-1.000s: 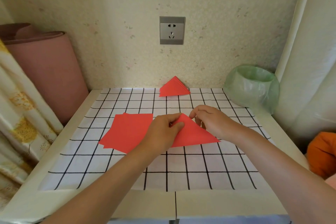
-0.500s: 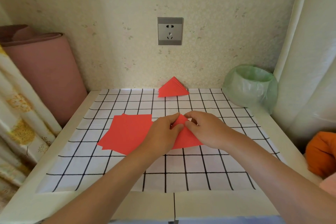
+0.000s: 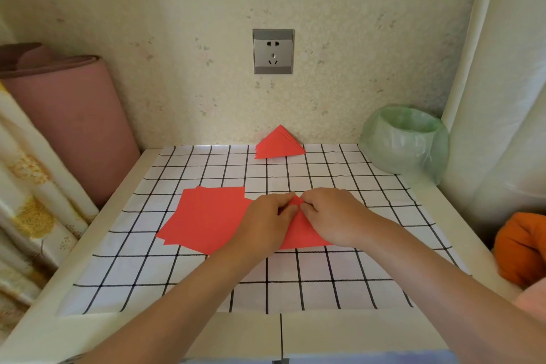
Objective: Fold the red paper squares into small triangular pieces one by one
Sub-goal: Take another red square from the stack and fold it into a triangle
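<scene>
White desk (image 3: 428,207) set against a speckled cream wall and covered by a white sheet with a black grid (image 3: 325,275). A grey wall socket (image 3: 273,51) sits on the wall above the middle of the desk's far edge. To the left stand a rolled pink mat (image 3: 68,115) and, nearer the viewer, a floral curtain (image 3: 26,216). At the far right corner of the desk stands a small bin lined with a green plastic bag (image 3: 404,142), just beside pale white drapery (image 3: 502,97). An orange object (image 3: 523,248), only partly in view, lies off the desk's right edge. A loose stack of unfolded red paper squares (image 3: 206,216) lies flat on the grid sheet left of centre. The left hand (image 3: 263,221) rests over the stack's right edge. The partly folded red triangle (image 3: 298,233) lies at the centre of the sheet between and beneath both hands, with its base toward the viewer. Left hand and right hand (image 3: 334,216) meet at its upper tip, each with fingers curled and pinching the paper there. A pile of finished red triangles (image 3: 279,143) rests at the far edge of the desk below the socket, well apart from the hands.
</scene>
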